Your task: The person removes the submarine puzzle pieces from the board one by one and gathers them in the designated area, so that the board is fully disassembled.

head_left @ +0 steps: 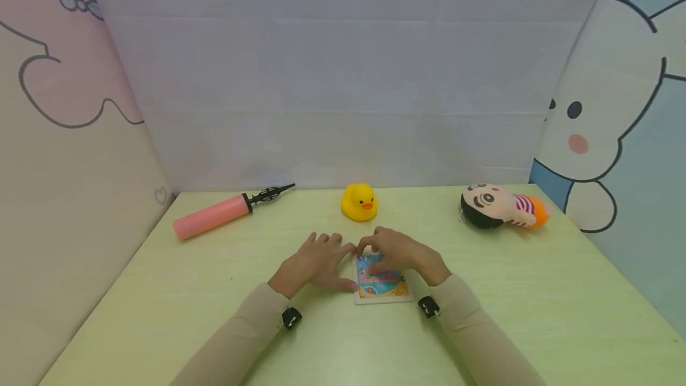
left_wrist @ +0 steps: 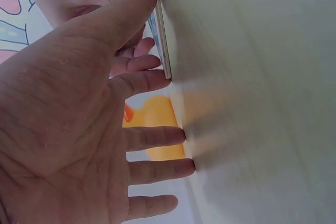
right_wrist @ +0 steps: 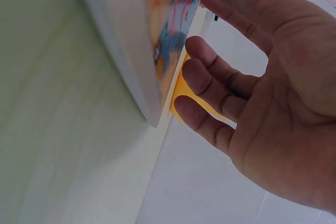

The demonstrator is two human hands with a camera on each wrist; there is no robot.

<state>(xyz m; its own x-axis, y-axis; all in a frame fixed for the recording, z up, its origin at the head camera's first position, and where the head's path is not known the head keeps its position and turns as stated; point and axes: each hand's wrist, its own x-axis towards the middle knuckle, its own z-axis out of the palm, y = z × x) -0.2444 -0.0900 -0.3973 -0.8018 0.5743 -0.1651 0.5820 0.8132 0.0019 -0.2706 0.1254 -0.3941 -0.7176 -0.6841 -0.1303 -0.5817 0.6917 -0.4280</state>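
A flat square board (head_left: pixel 383 299) with a pale border and a blue, pink and orange picture lies on the table. My left hand (head_left: pixel 318 264) is at its left side, thumb and index finger spread apart with their tips at the board's edge. In the left wrist view, the other fingers of the left hand (left_wrist: pixel 79 108) are straight and fanned out, with fingertips close to the tabletop. My right hand (head_left: pixel 396 250) arches over the board, its thumb over the picture and its index fingertip near the far left corner. The right wrist view shows its other fingers (right_wrist: pixel 202 77) loosely bent.
Behind the hands sits a yellow rubber duck (head_left: pixel 359 202). A pink hand pump (head_left: pixel 211 217) with a black nozzle lies at the back left, and a soft doll (head_left: pixel 504 206) lies at the back right. A white backdrop (head_left: pixel 343 94) rises at the table's far edge.
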